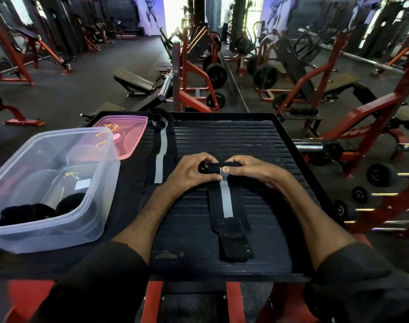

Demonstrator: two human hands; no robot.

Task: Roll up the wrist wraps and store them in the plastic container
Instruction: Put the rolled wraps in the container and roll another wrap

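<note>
A black wrist wrap with a grey stripe (226, 206) lies lengthwise on the black ribbed platform (257, 141), its far end curled into a small roll. My left hand (189, 173) and my right hand (250, 169) both pinch that rolled end from either side. A second black wrap with a grey stripe (160, 148) lies flat and unrolled to the left. The clear plastic container (98, 183) stands at the left, with dark rolled wraps (70, 202) on its bottom.
A pink lid (129, 134) lies behind the container. Red and black gym machines, benches and weight plates surround the platform. A row of dumbbells (380, 176) sits on a rack to the right. The platform's raised rim runs along its far and right edges.
</note>
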